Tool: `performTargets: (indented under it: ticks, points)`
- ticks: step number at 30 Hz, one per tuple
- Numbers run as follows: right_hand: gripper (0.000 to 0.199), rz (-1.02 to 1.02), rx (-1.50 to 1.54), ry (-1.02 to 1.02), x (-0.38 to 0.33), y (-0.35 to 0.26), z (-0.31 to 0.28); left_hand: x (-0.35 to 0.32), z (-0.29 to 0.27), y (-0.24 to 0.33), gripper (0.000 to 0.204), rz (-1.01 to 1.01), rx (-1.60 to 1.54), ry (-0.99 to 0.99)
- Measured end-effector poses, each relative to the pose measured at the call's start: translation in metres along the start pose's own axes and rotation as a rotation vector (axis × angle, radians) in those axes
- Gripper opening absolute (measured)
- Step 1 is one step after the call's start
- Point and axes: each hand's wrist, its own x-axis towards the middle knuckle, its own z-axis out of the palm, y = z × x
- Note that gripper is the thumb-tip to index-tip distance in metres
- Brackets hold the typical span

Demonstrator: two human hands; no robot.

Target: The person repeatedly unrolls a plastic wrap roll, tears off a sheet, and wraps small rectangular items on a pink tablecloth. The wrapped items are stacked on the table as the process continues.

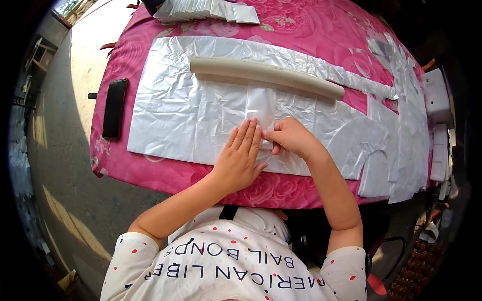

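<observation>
My left hand (pixel 242 159) lies flat with its fingers stretched out, pressing the lower part of a small folded piece of white plastic film (pixel 260 103). Close beside it, my right hand (pixel 291 138) is closed in a pinch at the right edge of that piece; the fingertips partly hide the edge. Underneath spreads a large crinkled sheet of white plastic film (pixel 168 113). A long pale pipe (pixel 266 75) rests across the sheet, just beyond the folded piece.
A pink flowered cloth (pixel 296 25) covers the table. A black phone (pixel 115 109) lies at the left. Folded film packets (pixel 246 14) are stacked at the far edge. Cut film pieces (pixel 374 173) spread over the right end, with white plastic seats (pixel 438 98) beyond.
</observation>
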Motion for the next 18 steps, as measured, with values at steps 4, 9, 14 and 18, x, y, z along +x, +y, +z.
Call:
performTargets:
  ticks: [4, 9, 14, 18]
  points:
    - [0.029, -0.023, 0.013, 0.024, -0.002, 0.001, 0.001, 0.001, 0.007, 0.000, 0.075, -0.016, 0.107, -0.040]
    - [0.023, -0.376, -0.547, 0.550, -0.018, 0.010, 0.025, 0.004, 0.003, -0.004, 0.073, 0.000, 0.141, -0.043]
    - [0.045, -1.059, -0.918, 0.675, -0.009, 0.034, 0.023, 0.013, -0.009, -0.006, 0.067, 0.041, 0.161, -0.030]
    - [0.043, -1.094, -0.713, 0.460, -0.005, 0.030, 0.012, 0.016, -0.013, -0.010, 0.063, 0.064, 0.194, -0.021]
